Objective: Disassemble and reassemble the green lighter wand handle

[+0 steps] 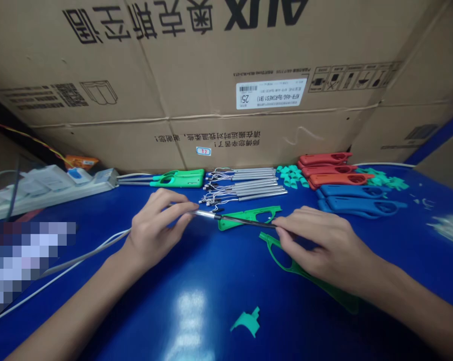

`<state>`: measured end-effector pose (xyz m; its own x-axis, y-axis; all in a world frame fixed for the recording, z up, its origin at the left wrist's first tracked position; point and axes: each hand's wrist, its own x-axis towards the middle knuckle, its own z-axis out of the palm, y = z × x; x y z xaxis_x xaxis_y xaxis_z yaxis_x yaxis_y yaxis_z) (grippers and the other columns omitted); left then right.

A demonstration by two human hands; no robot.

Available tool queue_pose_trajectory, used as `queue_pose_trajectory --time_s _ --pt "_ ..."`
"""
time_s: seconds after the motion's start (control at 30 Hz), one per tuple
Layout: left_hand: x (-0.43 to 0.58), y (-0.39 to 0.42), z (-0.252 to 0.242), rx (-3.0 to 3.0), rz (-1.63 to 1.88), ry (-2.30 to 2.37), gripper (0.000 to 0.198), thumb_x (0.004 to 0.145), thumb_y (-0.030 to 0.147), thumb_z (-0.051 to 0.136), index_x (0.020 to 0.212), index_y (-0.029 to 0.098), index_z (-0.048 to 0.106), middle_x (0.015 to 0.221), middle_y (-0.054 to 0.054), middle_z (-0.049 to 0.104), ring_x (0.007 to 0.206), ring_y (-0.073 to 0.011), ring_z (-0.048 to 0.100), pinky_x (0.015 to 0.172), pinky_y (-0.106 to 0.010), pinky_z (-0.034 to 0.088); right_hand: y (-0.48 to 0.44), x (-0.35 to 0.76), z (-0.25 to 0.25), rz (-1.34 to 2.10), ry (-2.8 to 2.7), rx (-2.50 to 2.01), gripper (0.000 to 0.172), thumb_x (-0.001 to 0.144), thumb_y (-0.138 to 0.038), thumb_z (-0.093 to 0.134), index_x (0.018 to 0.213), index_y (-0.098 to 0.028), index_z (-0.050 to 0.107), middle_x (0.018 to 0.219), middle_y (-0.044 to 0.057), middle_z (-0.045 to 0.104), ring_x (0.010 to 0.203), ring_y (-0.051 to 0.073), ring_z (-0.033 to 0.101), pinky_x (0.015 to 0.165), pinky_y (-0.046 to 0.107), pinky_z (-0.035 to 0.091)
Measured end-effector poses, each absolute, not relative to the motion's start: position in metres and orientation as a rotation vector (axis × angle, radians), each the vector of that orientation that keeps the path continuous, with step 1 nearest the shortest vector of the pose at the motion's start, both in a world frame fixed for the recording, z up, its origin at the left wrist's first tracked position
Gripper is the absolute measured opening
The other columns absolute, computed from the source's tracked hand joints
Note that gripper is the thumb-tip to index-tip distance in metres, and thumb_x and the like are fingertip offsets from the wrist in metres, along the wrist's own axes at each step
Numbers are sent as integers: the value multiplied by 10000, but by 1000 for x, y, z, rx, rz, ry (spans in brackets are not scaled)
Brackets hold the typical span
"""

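Note:
My left hand [160, 225] pinches the silver end of a thin rod [207, 214]. The dark end of that rod is held between the thumb and fingers of my right hand [316, 240]. The rod spans the gap between both hands, slightly lower on the right. Behind it lies a green plastic half shell [234, 222] on the blue table. A second green half shell [281, 258] lies partly under my right hand and forearm. Nearer the front edge is a small teal piece [251, 322].
Along a large cardboard box [207, 95] lie a green handle [192, 178], silver rods with white wires [254, 188], teal caps [292, 175], red handles [324, 159] and blue handles [361, 205]. A power strip [79, 193] and cables [87, 250] are at left.

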<state>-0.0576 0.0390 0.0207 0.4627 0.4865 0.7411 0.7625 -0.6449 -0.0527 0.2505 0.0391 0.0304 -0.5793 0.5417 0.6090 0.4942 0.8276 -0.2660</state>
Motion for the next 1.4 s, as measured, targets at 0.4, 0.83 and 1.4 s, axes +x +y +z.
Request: queue_pose_trajectory --time_s 0.4,0.83,1.4 --pt "-59 39 18 -2419 -962 -1052 159 900 120 628 1029 203 670 922 -62 692 843 -197 657 729 -340 539 41 250 30 -16 -2389 -777 185 921 -105 512 873 -151 684 719 36 681 621 157 567 637 315 403" --pt "-55 38 17 -2495 -1004 -1008 194 889 64 609 1031 187 657 915 -69 684 825 -181 636 717 -321 541 35 250 29 -88 -2478 -708 212 951 -131 509 891 -110 710 695 38 644 643 168 540 672 333 388" --pt "-33 22 10 -2614 -1037 -942 219 843 -3 638 1006 142 654 884 -75 659 787 -165 614 682 -293 526 24 239 23 -275 -2522 -608 267 962 -147 469 884 -94 719 673 42 631 602 194 502 631 350 389"
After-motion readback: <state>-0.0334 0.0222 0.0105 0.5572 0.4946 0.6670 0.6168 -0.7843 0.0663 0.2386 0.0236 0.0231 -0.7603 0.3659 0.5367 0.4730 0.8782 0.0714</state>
